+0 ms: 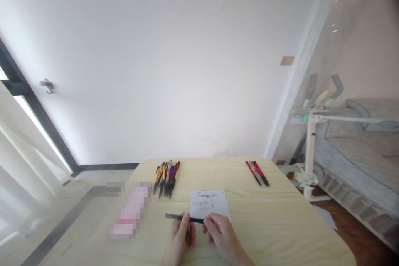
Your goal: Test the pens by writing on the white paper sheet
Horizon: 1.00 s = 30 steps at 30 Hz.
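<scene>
A dark pen [196, 219] lies crosswise between my two hands, just over the near edge of a white sheet of paper [209, 201] with reddish and dark marks. My left hand [182, 230] pinches the pen around its middle, with its left end sticking out past the thumb. At the pen's right end, the fingers of my right hand [220, 229] close on it. Beyond the left hand is a bunch of several pens [166, 178] in yellow, red, blue, grey and black. A smaller group of red and grey pens [257, 173] lies at the far right.
The light wooden table [280, 220] stands against a white wall [187, 70]. A blurred-out pink object [131, 212] is at the left. Right of the table stand a white exercise machine [310, 149] and a grey sofa [358, 141]. A pale curtain [25, 170] hangs at the left.
</scene>
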### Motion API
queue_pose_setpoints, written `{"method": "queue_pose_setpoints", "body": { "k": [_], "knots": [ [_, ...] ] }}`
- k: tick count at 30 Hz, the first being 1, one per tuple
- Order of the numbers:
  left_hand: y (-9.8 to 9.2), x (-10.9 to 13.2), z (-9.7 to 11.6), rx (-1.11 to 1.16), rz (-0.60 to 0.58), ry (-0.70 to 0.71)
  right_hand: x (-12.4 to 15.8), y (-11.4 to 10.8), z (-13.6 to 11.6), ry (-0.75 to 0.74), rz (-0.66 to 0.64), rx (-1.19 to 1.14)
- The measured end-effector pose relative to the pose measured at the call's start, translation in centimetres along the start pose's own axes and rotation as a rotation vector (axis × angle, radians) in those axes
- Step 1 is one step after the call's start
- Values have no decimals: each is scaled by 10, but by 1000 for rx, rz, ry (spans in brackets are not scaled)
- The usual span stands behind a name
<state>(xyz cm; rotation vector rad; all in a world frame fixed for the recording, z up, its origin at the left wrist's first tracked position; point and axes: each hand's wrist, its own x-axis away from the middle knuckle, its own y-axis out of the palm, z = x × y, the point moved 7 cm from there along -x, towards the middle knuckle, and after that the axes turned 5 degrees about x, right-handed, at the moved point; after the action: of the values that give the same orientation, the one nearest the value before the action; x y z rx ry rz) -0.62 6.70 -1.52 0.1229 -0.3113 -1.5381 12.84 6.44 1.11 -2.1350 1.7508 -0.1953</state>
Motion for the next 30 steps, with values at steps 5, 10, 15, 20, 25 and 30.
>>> {"method": "queue_pose_setpoints", "body": {
  "k": [5, 10, 15, 20, 25, 30],
  "knots": [
    [0, 0, 1, 17, 32, 0, -1, 1, 0, 14, -11, -39],
    [0, -1, -1, 30, 39, -14, -2, 3, 1, 12, -18, -45],
    [0, -1, -1, 37, 34, -12, -1, 2, 1, 12, -17, -57],
    [-1, -1, -2, 35, 45, -13, -2, 3, 2, 15, -9, -59],
    [-3, -2, -7, 36, 72, -18, -5, 5, 6, 34, -12, -48],
    [-2, -5, -7, 28, 49, -4, -5, 5, 5, 27, -8, -56]
  ]
}}
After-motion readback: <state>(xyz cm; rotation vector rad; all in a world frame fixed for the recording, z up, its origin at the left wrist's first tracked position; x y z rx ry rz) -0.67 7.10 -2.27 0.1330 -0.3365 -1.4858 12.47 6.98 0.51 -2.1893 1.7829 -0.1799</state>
